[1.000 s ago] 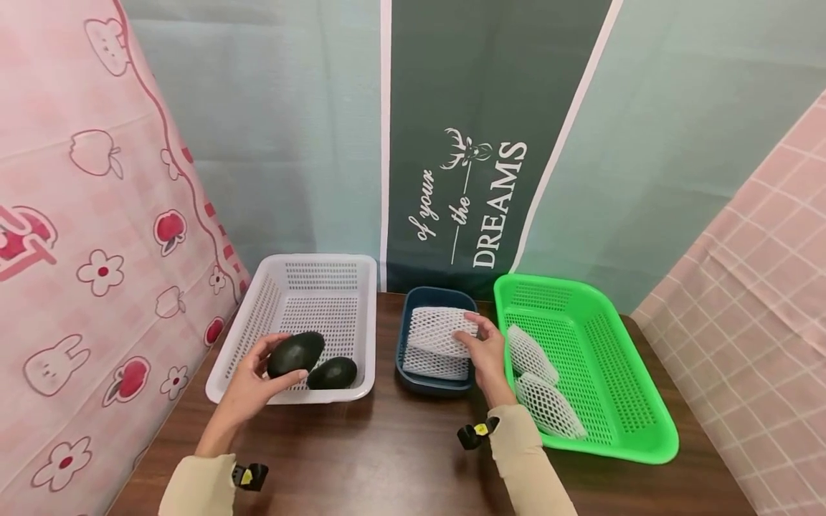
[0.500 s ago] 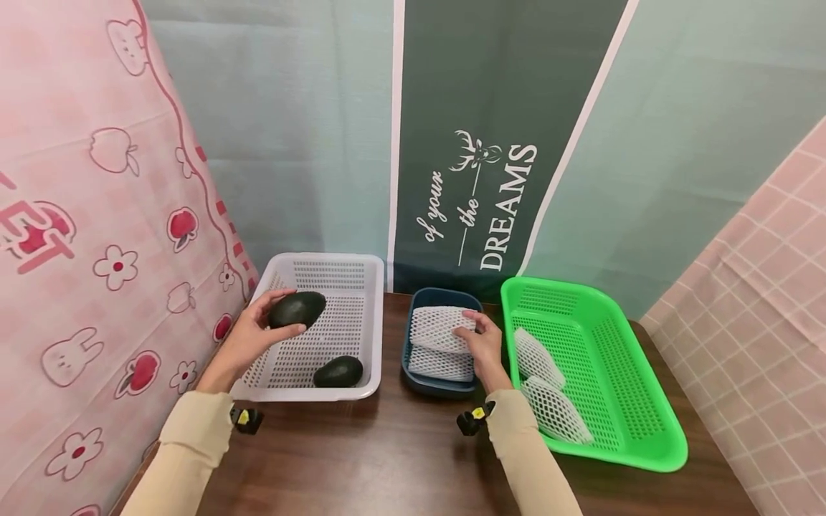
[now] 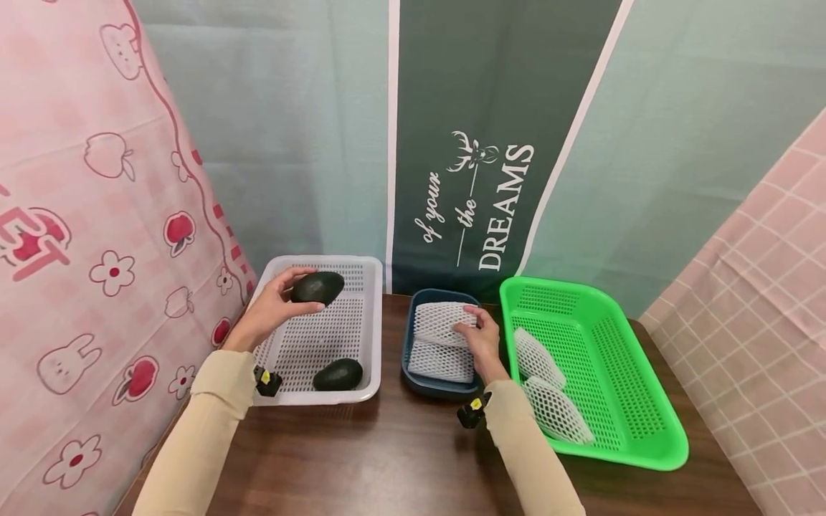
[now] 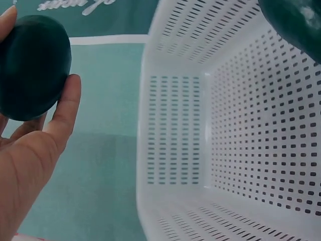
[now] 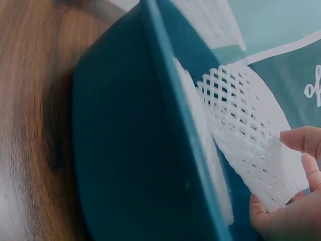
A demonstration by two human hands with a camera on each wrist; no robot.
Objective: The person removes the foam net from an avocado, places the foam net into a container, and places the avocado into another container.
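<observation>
My left hand grips a dark green avocado between thumb and fingers, raised over the white basket. A second avocado lies at that basket's near right corner. In the left wrist view the held avocado shows at the far left. My right hand pinches the right end of a white foam net sleeve at the dark blue bin. Another foam net sleeve lies under it in the bin. The right wrist view shows the pinched sleeve tilted up, thumb on top.
On the right stands a green basket holding two net-covered items; what is inside them is hard to see. Brown wooden table lies in front. Printed cloths hang behind and at both sides.
My left hand has lifted the avocado up and away from the other one, then moved slightly right. The foam net sleeve in my right hand has risen a little off the one below.
</observation>
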